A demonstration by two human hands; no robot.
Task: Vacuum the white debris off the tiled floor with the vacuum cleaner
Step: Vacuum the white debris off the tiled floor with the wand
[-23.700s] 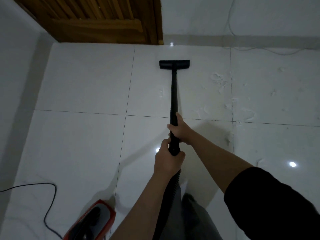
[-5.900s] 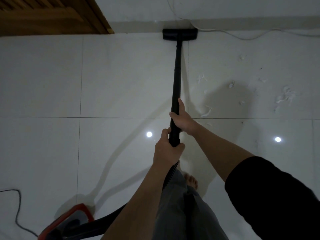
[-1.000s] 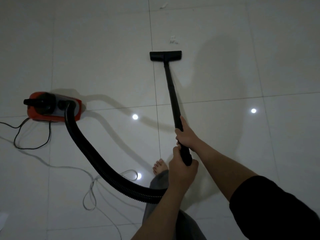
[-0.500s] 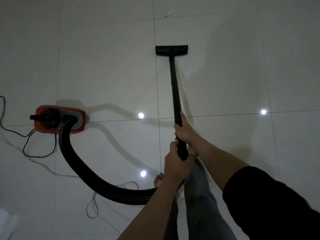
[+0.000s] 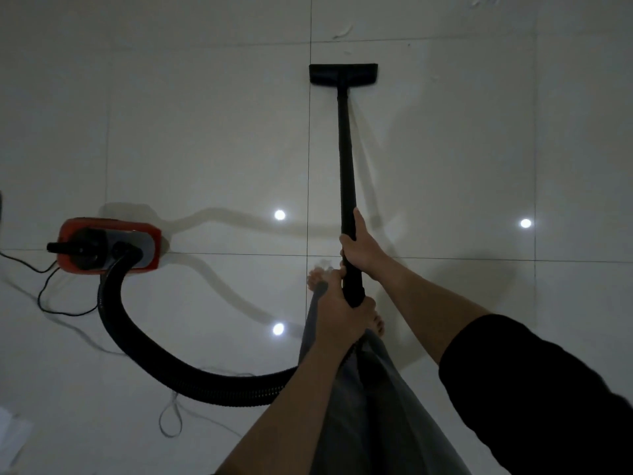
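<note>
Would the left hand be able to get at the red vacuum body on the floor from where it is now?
Probably not right away. The left hand grips the wand's lower end, and the red vacuum body sits well off to the left. Only bare tile lies between, but the hand would have to let go first.

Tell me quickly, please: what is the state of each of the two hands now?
Left hand: closed, gripping the lower end of the vacuum wand.
Right hand: closed around the same wand, higher up.

The person has bare forearms. The right arm wears a black sleeve [image 5: 534, 382] pushed up near the elbow. The legs wear loose trousers [image 5: 370, 399], maybe grey in this dim light. Both feet [image 5: 376, 323] are bare.
</note>
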